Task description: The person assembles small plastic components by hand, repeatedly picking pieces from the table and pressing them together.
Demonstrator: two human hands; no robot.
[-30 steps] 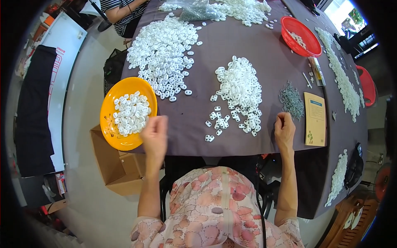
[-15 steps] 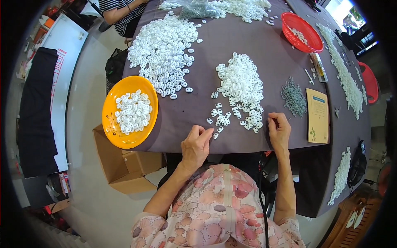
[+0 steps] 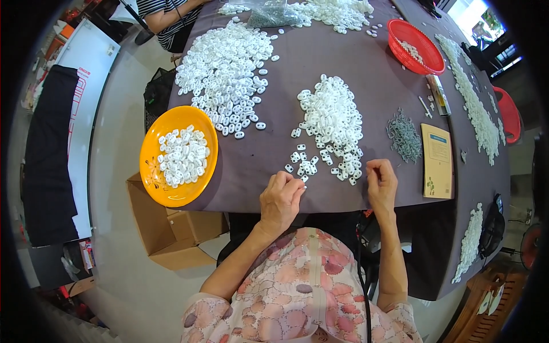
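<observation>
My left hand is at the table's near edge, its thumb and fingers pinched on a small white plastic piece; only a sliver of it shows at the fingertips. Just beyond those fingers lies a loose group of white two-hole plastic pieces. They trail off from a bigger pile of the same oval pieces. To the right of the pile, my right hand is closed above the table edge, fingers curled in. Whatever it may hold is hidden. A heap of small grey screw-like parts lies beyond the right hand.
An orange plate of white pieces sits at the left edge, above an open cardboard box. Farther back are a large white pile, a clear bag and a red basket. A tan booklet lies right.
My left hand has moved slightly right and closed over the nearest loose white piece. My right hand has curled in a little and shifted slightly left.
</observation>
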